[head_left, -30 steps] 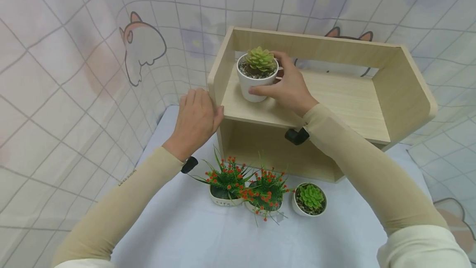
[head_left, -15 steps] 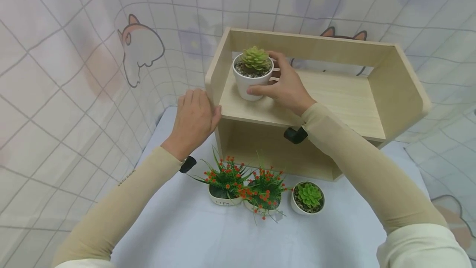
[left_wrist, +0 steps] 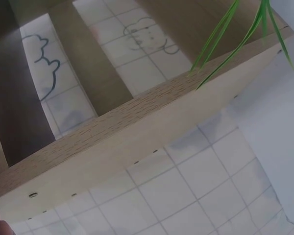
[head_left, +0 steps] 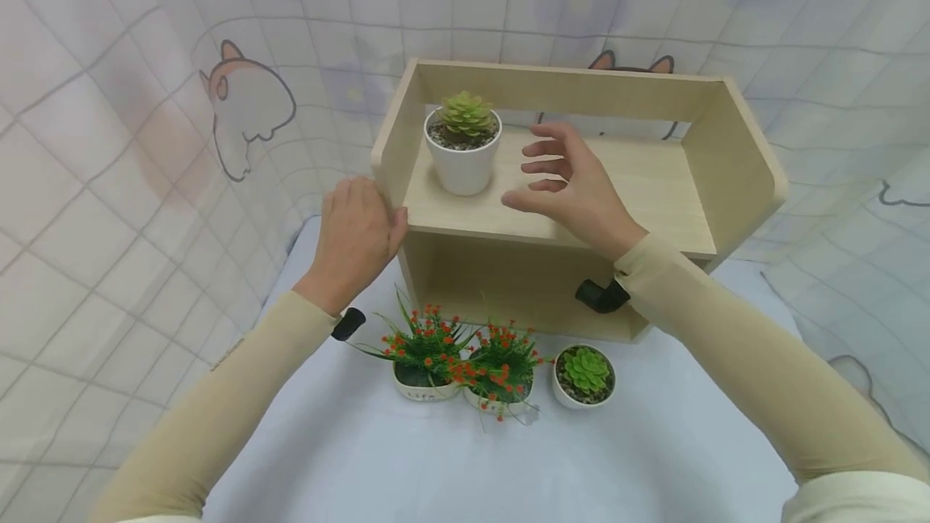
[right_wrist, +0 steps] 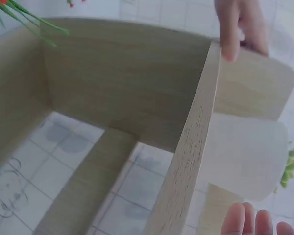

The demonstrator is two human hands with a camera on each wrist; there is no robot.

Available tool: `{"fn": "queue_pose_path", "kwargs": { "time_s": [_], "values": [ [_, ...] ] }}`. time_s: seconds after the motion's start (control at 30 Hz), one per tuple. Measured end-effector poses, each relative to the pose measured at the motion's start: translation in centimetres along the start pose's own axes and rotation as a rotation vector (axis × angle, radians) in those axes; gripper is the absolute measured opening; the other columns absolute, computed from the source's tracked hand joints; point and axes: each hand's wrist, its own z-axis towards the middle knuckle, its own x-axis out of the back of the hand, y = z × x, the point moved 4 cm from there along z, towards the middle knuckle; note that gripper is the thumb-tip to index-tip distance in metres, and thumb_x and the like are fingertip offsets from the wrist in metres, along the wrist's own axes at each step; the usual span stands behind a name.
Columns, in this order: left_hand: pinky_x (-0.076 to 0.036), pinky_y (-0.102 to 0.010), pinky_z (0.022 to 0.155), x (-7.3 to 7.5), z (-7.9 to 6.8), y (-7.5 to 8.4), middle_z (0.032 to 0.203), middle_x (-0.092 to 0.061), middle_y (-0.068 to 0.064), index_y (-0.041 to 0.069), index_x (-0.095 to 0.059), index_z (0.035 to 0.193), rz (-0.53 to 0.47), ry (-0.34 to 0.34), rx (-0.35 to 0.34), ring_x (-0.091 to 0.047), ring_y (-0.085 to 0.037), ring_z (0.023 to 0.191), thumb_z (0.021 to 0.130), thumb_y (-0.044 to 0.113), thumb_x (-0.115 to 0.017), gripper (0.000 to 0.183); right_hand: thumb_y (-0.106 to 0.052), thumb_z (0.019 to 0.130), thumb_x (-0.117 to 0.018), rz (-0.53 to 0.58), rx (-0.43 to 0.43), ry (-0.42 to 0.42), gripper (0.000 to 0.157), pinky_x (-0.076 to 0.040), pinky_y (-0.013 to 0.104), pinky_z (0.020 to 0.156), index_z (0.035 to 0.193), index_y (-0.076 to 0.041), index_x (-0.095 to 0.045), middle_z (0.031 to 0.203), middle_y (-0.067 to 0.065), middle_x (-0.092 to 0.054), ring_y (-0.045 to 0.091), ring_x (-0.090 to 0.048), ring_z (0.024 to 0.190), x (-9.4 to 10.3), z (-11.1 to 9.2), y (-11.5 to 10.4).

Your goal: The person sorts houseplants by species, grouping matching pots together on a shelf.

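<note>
A white pot (head_left: 465, 166) with a pale green succulent stands upright at the left end of the wooden shelf unit's top board. My right hand (head_left: 574, 188) hovers just right of it, fingers loosely bent and holding nothing, with a gap between fingertips and pot. In the right wrist view those fingertips (right_wrist: 252, 220) show below the white pot (right_wrist: 247, 154). My left hand (head_left: 356, 228) grips the left side panel of the shelf unit (head_left: 395, 148), thumb on the front edge and fingers on the outer face. Only its fingertips (left_wrist: 0, 225) show in the left wrist view.
In front of the unit, on the white cloth (head_left: 494, 466), stand two pots of red-flowered grass, one left (head_left: 427, 390) and one beside it (head_left: 501, 402). Right of them is a small pot with a green succulent (head_left: 584, 378). A gridded curtain (head_left: 327, 6) hangs behind.
My right hand has let go of the succulent pot and drawn back to the right. The pot stays on the top board. My left hand keeps its grip. The head view has shifted slightly.
</note>
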Motion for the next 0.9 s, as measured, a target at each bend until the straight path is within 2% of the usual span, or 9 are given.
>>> {"fn": "queue_pose_path", "kwargs": {
  "time_s": [0.1, 0.3, 0.5, 0.67, 0.9],
  "values": [
    [-0.034, -0.046, 0.064, -0.1, -0.1, 0.0, 0.078, -0.047, -0.018, -0.004, -0.048, 0.09, 0.003, -0.005, 0.0, -0.042, -0.036, 0.072, 0.093, 0.029, -0.051, 0.033, -0.022, 0.074, -0.083, -0.007, 0.019, 0.001, 0.08, -0.049, 0.034, 0.101, 0.141, -0.028, -0.039, 0.131, 0.002, -0.053, 0.025, -0.057, 0.122, 0.6, -1.7, 0.2],
    [-0.033, -0.046, 0.064, -0.1, -0.1, 0.1, 0.078, -0.045, -0.018, -0.004, -0.048, 0.087, 0.014, 0.002, -0.01, -0.04, -0.036, 0.073, 0.093, 0.028, -0.05, 0.033, -0.02, 0.074, -0.084, -0.043, 0.053, -0.021, 0.073, -0.053, 0.029, 0.096, 0.136, -0.027, -0.046, 0.131, 0.009, -0.055, 0.022, -0.064, 0.112, 1.3, -5.0, 1.6],
    [-0.031, -0.046, 0.065, 0.0, -0.1, 0.2, 0.078, -0.044, -0.018, -0.005, -0.047, 0.089, -0.003, 0.003, -0.004, -0.039, -0.037, 0.074, 0.094, 0.027, -0.05, 0.033, -0.016, 0.073, -0.084, -0.065, 0.069, -0.043, 0.073, -0.052, 0.024, 0.096, 0.136, -0.019, -0.047, 0.127, 0.002, -0.058, 0.018, -0.064, 0.11, 1.7, -7.9, 3.9],
    [-0.03, -0.044, 0.065, -0.1, -0.2, 0.2, 0.077, -0.042, -0.017, -0.005, -0.046, 0.089, -0.018, 0.011, -0.006, -0.038, -0.036, 0.074, 0.093, 0.026, -0.051, 0.032, -0.012, 0.072, -0.084, -0.083, 0.105, -0.024, 0.073, -0.051, 0.02, 0.095, 0.136, -0.017, -0.048, 0.125, 0.004, -0.059, 0.009, -0.063, 0.108, 2.2, -10.0, 5.5],
    [-0.03, -0.044, 0.065, -0.1, -0.1, 0.2, 0.078, -0.042, -0.017, -0.005, -0.045, 0.088, -0.022, 0.002, -0.003, -0.038, -0.036, 0.074, 0.094, 0.027, -0.051, 0.032, -0.008, 0.071, -0.084, -0.077, 0.109, 0.014, 0.072, -0.05, 0.019, 0.096, 0.134, -0.021, -0.05, 0.121, -0.002, -0.06, 0.008, -0.062, 0.108, 2.8, -12.8, 8.1]
  ]
}}
